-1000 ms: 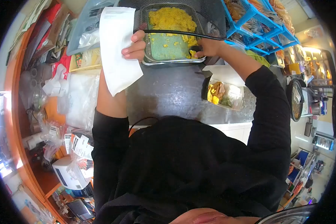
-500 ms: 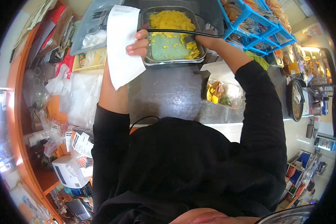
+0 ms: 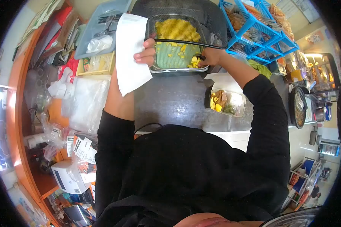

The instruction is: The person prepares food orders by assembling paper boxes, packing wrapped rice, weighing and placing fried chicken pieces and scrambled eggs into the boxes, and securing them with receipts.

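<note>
My left hand is closed on a long white paper sheet, which hangs down over my forearm. It is beside the left edge of a glass tray holding yellow chopped food on a green perforated liner. A black mesh cover stands over the tray's back part, its front rim crossing above the food. My right hand reaches in at the tray's right front corner, closed around a dark serving utensil beside yellow pieces. The utensil's full shape is hidden.
An open takeaway box with yellow food, meat and greens sits on the dark counter. Blue baskets of packets stand at the back right. A grey-blue bin of cutlery and clear plastic bags lie left.
My right hand and the dark utensil have moved toward the tray's front right corner, among the yellow pieces. The view has shifted slightly. My left hand still holds the paper.
</note>
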The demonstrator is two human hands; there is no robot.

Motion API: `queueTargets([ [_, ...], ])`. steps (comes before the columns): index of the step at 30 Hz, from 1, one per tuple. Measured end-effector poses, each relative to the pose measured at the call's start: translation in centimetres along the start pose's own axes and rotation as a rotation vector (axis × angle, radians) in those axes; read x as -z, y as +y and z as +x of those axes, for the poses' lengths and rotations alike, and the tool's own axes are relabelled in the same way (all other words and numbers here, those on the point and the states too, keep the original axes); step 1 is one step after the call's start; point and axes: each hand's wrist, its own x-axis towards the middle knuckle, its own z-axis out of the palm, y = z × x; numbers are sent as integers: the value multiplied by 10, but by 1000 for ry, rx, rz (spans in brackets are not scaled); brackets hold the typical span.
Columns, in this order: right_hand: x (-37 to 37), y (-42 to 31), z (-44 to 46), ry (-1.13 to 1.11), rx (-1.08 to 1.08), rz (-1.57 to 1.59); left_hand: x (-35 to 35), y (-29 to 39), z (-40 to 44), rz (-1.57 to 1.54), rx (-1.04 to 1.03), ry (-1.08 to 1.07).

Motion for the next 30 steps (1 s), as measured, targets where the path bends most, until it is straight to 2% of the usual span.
queueTargets([
  [3, 3, 1, -19, 321, -78, 170, 4, 2, 0, -26, 67, -42],
  [6, 43, -16, -61, 84, -332, 368, -4, 5, 3, 18, 96, -40],
  [9, 44, -25, -116, 110, -402, 501, -3, 4, 2, 53, 98, -66],
  [10, 36, -32, -139, 210, -426, 525, 1, 4, 1, 48, 112, -88],
  [11, 20, -36, -158, 207, -425, 567, 4, 2, -2, 38, 124, -106],
  [12, 3, -37, -176, 208, -425, 606, 1, 0, -6, 35, 90, -25],
  [13, -10, -36, -192, 223, -426, 641, 11, 4, -6, 22, 176, -93],
  [16, -84, -53, -222, 480, -459, 555, 18, 0, -18, 46, 134, -8],
  [20, -132, -82, -224, 568, -655, 442, 19, -11, -23, 32, 86, -1],
  [23, -107, -82, -221, 797, -485, 697, 16, -16, -26, 24, 34, 37],
  [26, -93, -92, -180, 687, -405, 1475, 7, -21, -27, 29, 7, 74],
  [28, -71, -108, -148, 601, -351, 1646, 9, -19, -27, 39, 48, 60],
  [29, -66, -111, -127, 615, -241, 1735, 17, -14, -27, 43, 92, 38],
  [30, -73, -112, -101, 622, -252, 1669, 24, -11, -30, 45, 134, 20],
])
